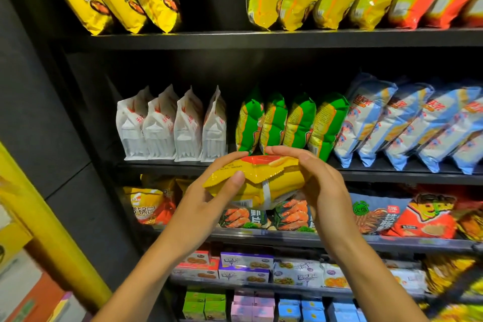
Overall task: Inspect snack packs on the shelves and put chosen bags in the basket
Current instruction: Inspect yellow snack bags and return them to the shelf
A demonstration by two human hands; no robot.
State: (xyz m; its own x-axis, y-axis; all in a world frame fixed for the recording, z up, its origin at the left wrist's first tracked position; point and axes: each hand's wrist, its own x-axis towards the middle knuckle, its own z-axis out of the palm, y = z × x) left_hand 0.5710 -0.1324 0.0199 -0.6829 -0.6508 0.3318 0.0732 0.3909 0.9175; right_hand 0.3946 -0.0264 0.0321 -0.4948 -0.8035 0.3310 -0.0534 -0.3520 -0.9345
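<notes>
Left hand and right hand: fingers curl around opposite ends of yellow snack bag, thumbs on its near face; forearms raised before shelf.

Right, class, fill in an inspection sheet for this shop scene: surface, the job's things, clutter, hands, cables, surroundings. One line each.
Surface: black metal shelves in several tiers, stocked with snacks.
Job's things: one yellow crinkled plastic snack bag held in front of the shelves, its back seam facing the camera; no basket in view.
Clutter: white paper pouches, green-and-yellow bags and pale blue bags stand in rows on the middle shelf; small coloured cartons lower down.
Hands: left hand grips the bag's left end, thumb on top; right hand grips its right end, fingers curled over the top.
Cables: nothing seen.
Surroundings: dark side panel, yellow post at left.
</notes>
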